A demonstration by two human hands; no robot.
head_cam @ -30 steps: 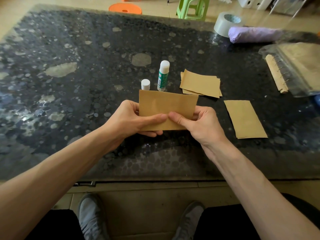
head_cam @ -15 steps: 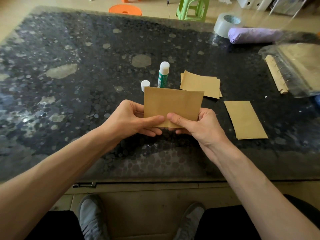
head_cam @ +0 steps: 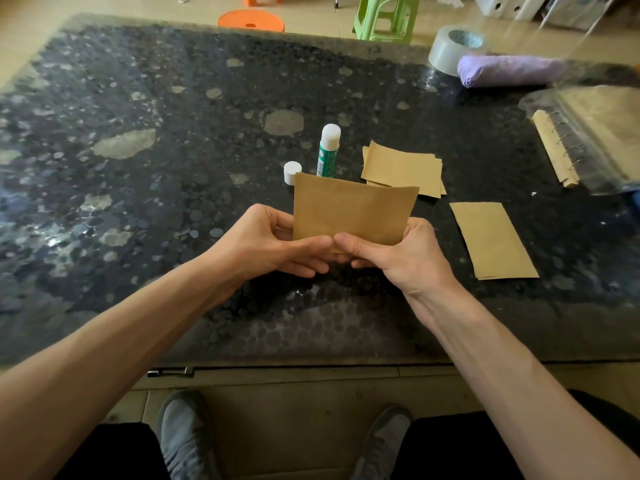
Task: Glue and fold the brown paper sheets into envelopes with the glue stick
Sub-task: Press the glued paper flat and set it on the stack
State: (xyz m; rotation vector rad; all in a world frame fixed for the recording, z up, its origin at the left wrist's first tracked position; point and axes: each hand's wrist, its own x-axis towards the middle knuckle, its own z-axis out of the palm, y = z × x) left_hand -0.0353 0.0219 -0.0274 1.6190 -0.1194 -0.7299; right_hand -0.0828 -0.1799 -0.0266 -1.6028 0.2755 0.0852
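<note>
A folded brown paper sheet (head_cam: 349, 211) is held upright above the dark table. My left hand (head_cam: 266, 242) pinches its lower left edge, thumb in front. My right hand (head_cam: 398, 252) pinches its lower right edge, and both thumbs meet at the bottom middle. Behind the sheet an uncapped green and white glue stick (head_cam: 327, 150) stands upright, its white cap (head_cam: 292, 172) beside it on the left. A small stack of brown sheets (head_cam: 401, 168) lies to the right of the glue stick. A finished folded brown envelope (head_cam: 491, 239) lies flat further right.
The dark speckled glass table (head_cam: 138, 168) stretches wide to the left. At the back right sit a tape roll (head_cam: 453, 48) and a purple bundle (head_cam: 509, 71). A clear plastic bag with a spiral notebook (head_cam: 585, 140) lies at the right edge. Stools stand beyond the table.
Both hands have lifted the folded sheet a little and shifted it right, now hiding the base of the glue stick. My thumbs have come together at its bottom edge.
</note>
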